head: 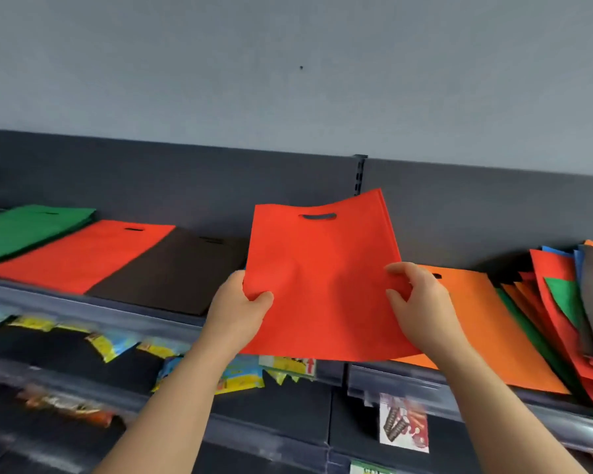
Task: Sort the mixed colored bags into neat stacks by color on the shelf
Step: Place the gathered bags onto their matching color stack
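A red bag (322,268) with a cut-out handle is held up in the air in front of the shelf (117,307). My left hand (237,311) grips its lower left edge, thumb on the front. My right hand (418,302) pinches its right edge. On the shelf lie a green stack (28,229) at far left, then a red stack (79,256), then a dark brown stack (172,271). An orange bag (486,323) lies flat behind my right hand. A mixed pile (575,302) of red, green, orange, blue and grey bags fans out at far right.
The shelf's dark back panel (185,186) and a slotted upright post (359,174) stand behind the bags, with a grey wall above. Lower shelves hold colourful snack packets (240,374) and a hanging label card (404,424).
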{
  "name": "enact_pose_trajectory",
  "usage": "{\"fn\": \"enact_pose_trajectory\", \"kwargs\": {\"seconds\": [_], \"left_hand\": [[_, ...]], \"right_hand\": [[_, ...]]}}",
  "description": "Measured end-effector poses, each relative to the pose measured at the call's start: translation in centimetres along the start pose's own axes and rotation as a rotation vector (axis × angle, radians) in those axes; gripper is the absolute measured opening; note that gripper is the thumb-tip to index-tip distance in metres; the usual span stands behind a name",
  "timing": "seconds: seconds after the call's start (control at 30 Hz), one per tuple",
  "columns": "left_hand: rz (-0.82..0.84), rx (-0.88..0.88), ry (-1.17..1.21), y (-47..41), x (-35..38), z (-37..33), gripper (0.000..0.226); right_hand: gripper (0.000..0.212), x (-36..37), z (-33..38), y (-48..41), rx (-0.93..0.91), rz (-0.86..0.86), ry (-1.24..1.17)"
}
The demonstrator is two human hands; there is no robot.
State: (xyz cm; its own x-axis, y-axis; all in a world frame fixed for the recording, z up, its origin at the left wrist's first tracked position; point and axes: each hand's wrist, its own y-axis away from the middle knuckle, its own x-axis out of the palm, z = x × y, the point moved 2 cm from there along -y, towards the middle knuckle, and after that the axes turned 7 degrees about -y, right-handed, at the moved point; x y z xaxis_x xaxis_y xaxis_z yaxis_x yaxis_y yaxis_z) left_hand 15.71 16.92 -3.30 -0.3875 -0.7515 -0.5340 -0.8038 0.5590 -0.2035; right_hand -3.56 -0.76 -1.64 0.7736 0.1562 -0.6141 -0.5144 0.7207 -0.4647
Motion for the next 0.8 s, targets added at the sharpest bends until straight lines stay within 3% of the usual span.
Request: {"fn": "enact_pose_trajectory", "kwargs": {"seconds": [0.37,0.8], "left_hand": [[-0.103,-0.087,-0.089,-2.4,-16.9,11.0,0.013],[-0.174,-0.200,-0.132,-11.2,-26.1,20.4,0.020]], "right_hand": [[0.037,15.7,13.5,0.2,-0.065,0.131,-0.140],[0.038,30.7,22.0,-6.0,-0.128,0.258,-0.199]]}}
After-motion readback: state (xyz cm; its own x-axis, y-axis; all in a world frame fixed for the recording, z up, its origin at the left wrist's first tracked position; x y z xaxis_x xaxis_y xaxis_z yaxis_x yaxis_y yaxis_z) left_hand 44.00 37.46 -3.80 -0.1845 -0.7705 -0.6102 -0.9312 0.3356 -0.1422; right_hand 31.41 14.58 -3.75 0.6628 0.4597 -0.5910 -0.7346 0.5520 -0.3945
